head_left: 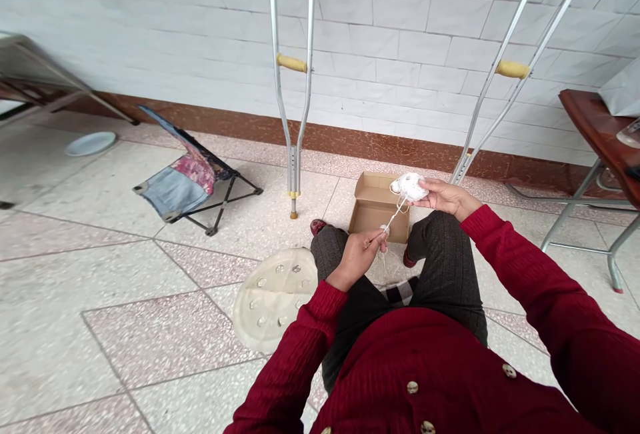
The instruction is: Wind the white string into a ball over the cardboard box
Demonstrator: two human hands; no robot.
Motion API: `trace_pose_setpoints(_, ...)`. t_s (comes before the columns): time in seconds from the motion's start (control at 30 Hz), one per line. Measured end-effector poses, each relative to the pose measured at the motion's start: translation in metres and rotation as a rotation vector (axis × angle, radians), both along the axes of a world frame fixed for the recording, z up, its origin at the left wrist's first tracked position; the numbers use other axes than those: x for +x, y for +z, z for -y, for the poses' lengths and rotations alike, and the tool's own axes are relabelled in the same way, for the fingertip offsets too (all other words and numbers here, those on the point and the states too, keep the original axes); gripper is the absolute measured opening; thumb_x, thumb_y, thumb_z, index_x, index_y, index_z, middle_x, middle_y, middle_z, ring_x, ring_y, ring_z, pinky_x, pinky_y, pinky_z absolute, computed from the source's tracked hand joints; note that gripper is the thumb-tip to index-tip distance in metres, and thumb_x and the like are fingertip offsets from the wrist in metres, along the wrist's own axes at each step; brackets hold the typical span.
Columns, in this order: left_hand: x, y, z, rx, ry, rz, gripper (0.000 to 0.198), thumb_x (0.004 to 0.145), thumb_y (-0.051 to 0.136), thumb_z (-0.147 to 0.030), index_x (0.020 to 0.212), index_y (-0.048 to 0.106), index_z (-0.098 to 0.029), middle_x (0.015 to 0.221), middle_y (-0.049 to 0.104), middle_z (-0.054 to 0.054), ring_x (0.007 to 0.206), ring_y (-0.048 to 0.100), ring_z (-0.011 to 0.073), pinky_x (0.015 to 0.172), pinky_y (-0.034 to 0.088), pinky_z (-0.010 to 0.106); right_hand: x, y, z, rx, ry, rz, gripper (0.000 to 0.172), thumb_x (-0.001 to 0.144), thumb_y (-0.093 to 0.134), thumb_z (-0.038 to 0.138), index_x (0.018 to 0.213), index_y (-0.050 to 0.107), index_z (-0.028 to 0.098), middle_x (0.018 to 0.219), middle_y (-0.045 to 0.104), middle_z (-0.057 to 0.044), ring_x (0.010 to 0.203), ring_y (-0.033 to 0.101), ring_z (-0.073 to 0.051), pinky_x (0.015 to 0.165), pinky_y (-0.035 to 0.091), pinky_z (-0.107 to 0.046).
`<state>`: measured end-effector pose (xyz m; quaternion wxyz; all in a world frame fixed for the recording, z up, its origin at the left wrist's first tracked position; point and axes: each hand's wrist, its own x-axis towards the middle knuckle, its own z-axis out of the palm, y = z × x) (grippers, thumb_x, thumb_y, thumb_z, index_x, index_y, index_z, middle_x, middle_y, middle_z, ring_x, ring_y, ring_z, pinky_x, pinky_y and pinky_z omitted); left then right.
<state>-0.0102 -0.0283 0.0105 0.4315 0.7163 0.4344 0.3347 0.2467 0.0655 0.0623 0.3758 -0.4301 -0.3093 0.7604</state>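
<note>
Seated person, red sleeves, both hands at work above the lap, right of the frame's centre. Right hand (pixel 443 197) closed around the edge of a white yarn ball (pixel 412 187), fingers curled under, thumb on top. Left hand (pixel 361 252) lower and nearer the body, fingers closed in a pinch on the strand (pixel 395 214) that runs up to the ball. A small white bit shows at those fingertips; too small to tell whether knot or finished piece. Thin loose ends hang below.

Strand looks straight and fairly tight; the gap between the hands probably serves to keep it so. The ball is held out and up, likely to leave its thread free. Open cardboard box (pixel 379 221) on the floor between the feet, lid folded back towards the wall: within easy reach, and placed, I judge, to catch or store the yarn. Hands and ball hide part of it.

Around: round cream cover with holes (pixel 273 297) by the left leg, cutting into floor space there. Folding seat (pixel 185 184) farther left, plate (pixel 90 144) beyond. Two crutches (pixel 293 154) (pixel 513 69) upright by the wall, well apart. Brown-topped chair (pixel 593 121) at right edge. Nothing blocks the strand; the knees hem in the box.
</note>
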Motion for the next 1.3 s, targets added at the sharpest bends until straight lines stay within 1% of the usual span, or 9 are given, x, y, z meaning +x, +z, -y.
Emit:
trace_pose_setpoints(0.27, 0.0, 0.006, 0.006, -0.156, -0.083, 0.13, 0.042, 0.096, 0.044, -0.04, 0.07, 0.066, -0.015, 0.066, 0.067, 0.002, 0.071, 0.064, 0.0156, 0.076, 0.048, 0.025, -0.014, -0.011, -0.012, 0.071, -0.285, 0.088, 0.016, 0.083, 0.071, 0.018, 0.097, 0.063, 0.016, 0.098, 0.073, -0.008, 0.084, 0.071, -0.018, 0.075, 0.063, -0.036)
trace_pose_setpoints(0.37, -0.004, -0.005, -0.004, -0.161, -0.129, -0.027, 0.039, 0.095, 0.045, -0.039, 0.075, 0.07, -0.016, 0.072, 0.071, 0.003, 0.075, 0.066, 0.0171, 0.079, 0.05, 0.028, -0.019, -0.006, -0.011, 0.125, -0.283, 0.186, 0.02, 0.079, 0.074, 0.019, 0.094, 0.06, 0.016, 0.094, 0.072, -0.007, 0.078, 0.07, -0.017, 0.065, 0.064, -0.033)
trace_pose_setpoints(0.53, -0.008, -0.02, -0.034, 0.026, 0.168, -0.246, 0.031, 0.087, 0.058, -0.03, 0.113, 0.068, -0.017, 0.111, 0.072, 0.009, 0.105, 0.065, 0.0246, 0.095, 0.049, 0.037, -0.03, 0.011, -0.003, 0.305, -0.252, 0.284, 0.03, 0.073, 0.079, 0.025, 0.094, 0.059, 0.018, 0.09, 0.068, -0.004, 0.075, 0.069, -0.016, 0.057, 0.063, -0.028)
trace_pose_setpoints(0.67, 0.007, 0.005, -0.05, 0.18, 0.278, -0.073, 0.04, 0.089, 0.057, -0.03, 0.128, 0.058, -0.017, 0.126, 0.065, 0.01, 0.118, 0.06, 0.0231, 0.103, 0.045, 0.037, -0.037, 0.018, 0.001, 0.416, -0.264, 0.369, 0.041, 0.067, 0.084, 0.031, 0.097, 0.057, 0.02, 0.093, 0.065, -0.003, 0.073, 0.068, -0.015, 0.052, 0.061, -0.025)
trace_pose_setpoints(0.8, 0.031, 0.025, -0.058, 0.193, 0.261, -0.002, 0.031, 0.086, 0.064, -0.031, 0.114, 0.066, -0.018, 0.115, 0.07, 0.007, 0.109, 0.062, 0.0228, 0.1, 0.044, 0.035, -0.045, 0.021, 0.006, 0.444, -0.263, 0.405, 0.044, 0.065, 0.085, 0.035, 0.097, 0.057, 0.021, 0.093, 0.062, -0.003, 0.072, 0.067, -0.014, 0.051, 0.06, -0.023)
trace_pose_setpoints(0.87, 0.04, 0.024, -0.059, 0.174, 0.278, -0.017, 0.019, 0.087, 0.062, -0.031, 0.097, 0.072, -0.018, 0.098, 0.073, 0.005, 0.098, 0.064, 0.0221, 0.096, 0.045, 0.035, -0.048, 0.021, 0.007, 0.437, -0.255, 0.39, 0.044, 0.065, 0.085, 0.035, 0.096, 0.057, 0.021, 0.094, 0.063, -0.003, 0.072, 0.067, -0.014, 0.051, 0.06, -0.023)
trace_pose_setpoints(1.0, 0.047, 0.013, -0.051, 0.074, 0.188, 0.043, 0.031, 0.092, 0.054, -0.033, 0.072, 0.071, -0.018, 0.077, 0.071, 0.002, 0.084, 0.063, 0.019, 0.09, 0.046, 0.032, -0.046, 0.019, 0.002, 0.396, -0.311, 0.362, 0.045, 0.065, 0.085, 0.033, 0.097, 0.056, 0.021, 0.094, 0.064, -0.003, 0.071, 0.067, -0.014, 0.05, 0.059, -0.022)
trace_pose_setpoints(1.17, 0.043, 0.006, -0.029, -0.165, 0.038, 0.326, 0.034, 0.093, 0.052, -0.039, 0.076, 0.069, -0.015, 0.071, 0.071, 0.005, 0.083, 0.067, 0.0191, 0.088, 0.049, 0.032, -0.034, 0.007, -0.005, 0.288, -0.361, 0.309, 0.039, 0.068, 0.083, 0.027, 0.095, 0.055, 0.02, 0.092, 0.067, -0.004, 0.07, 0.068, -0.014, 0.054, 0.061, -0.024)
trace_pose_setpoints(1.3, 0.032, 0.014, -0.014, -0.3, -0.079, 0.372, 0.034, 0.093, 0.051, -0.041, 0.081, 0.068, -0.014, 0.062, 0.068, 0.004, 0.078, 0.068, 0.019, 0.087, 0.05, 0.034, -0.028, -0.01, -0.009, 0.226, -0.393, 0.279, 0.034, 0.072, 0.08, 0.026, 0.093, 0.055, 0.018, 0.091, 0.069, -0.004, 0.071, 0.068, -0.014, 0.057, 0.062, -0.026)
